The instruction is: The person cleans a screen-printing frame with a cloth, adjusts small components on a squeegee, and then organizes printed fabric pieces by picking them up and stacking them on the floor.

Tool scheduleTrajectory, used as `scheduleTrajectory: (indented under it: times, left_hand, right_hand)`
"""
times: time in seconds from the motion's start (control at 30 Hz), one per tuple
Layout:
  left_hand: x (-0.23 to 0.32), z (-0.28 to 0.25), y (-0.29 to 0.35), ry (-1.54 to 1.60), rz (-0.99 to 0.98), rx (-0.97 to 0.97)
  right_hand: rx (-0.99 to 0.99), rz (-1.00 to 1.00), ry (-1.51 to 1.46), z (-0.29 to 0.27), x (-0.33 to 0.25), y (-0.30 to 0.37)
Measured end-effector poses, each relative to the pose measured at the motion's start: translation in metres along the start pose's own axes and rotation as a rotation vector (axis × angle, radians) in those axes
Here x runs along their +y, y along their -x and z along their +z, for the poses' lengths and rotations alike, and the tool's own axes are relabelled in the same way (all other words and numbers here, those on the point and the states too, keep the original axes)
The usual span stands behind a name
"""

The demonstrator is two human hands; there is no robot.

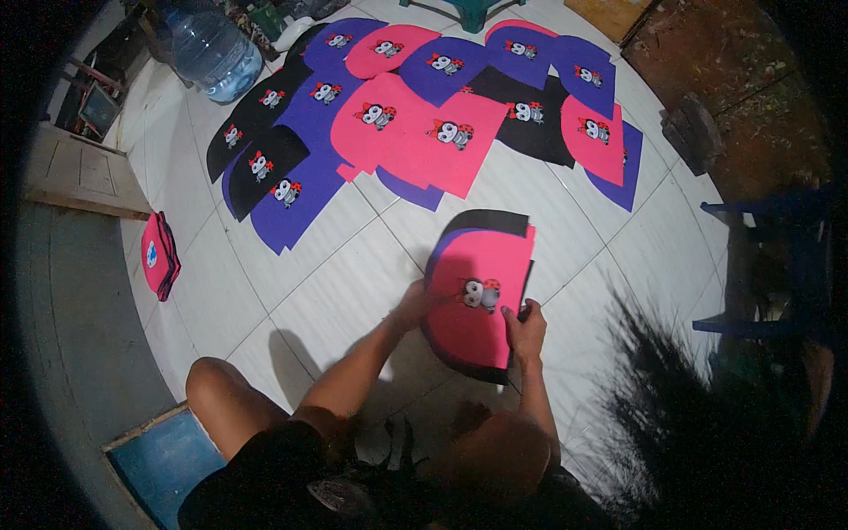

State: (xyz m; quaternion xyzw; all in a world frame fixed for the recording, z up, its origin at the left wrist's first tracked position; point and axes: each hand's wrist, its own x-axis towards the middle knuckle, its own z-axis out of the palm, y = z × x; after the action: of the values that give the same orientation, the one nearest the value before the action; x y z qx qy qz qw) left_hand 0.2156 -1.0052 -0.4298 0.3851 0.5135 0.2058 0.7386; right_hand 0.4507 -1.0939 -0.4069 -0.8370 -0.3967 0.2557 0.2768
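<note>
A small stack of dome-shaped fabric or foam pieces (461, 334), with pink on top and purple and black edges beneath, is held above the floor before me. A printed ladybug figure with a red bow sits in the middle of the pink piece. My left hand (409, 306) grips the curved left edge, its fingers mostly hidden behind the stack. At the straight right edge, my right hand (526, 332) pinches the pieces, thumb on the pink face. Farther off, many similar pink (424, 132), purple (305, 208) and black pieces (541, 132) lie overlapping on the floor.
White tiles (327, 265) cover the floor. A small pink-and-black pile (159, 256) lies at the left beside a wooden piece of furniture (84, 172). A large clear water jug (212, 55) stands far left, a green stool (468, 11) at the back, a dark blue stool (777, 265) at the right.
</note>
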Motion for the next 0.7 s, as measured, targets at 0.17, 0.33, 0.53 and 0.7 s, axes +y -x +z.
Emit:
scheduleTrajectory:
  times: [0.17,0.33,0.53,0.7]
  left_hand:
    - [-0.024,0.021,-0.088,-1.006,0.927,-0.037]
    - [0.031,0.076,-0.111,-0.562,0.324,-0.163]
    - [0.158,0.0,-0.097,-1.555,0.318,-0.247]
    - [0.291,-0.091,-0.04,-1.48,0.408,-0.132]
  right_hand:
    - [0.094,-0.049,-0.167,-0.012,0.042,-0.04]
    - [0.04,0.118,-0.139,-0.052,0.06,-0.056]
    - [0.105,-0.073,-0.103,-0.081,0.019,-0.086]
    - [-0.344,-0.253,-0.196,-0.095,-0.102,-0.196]
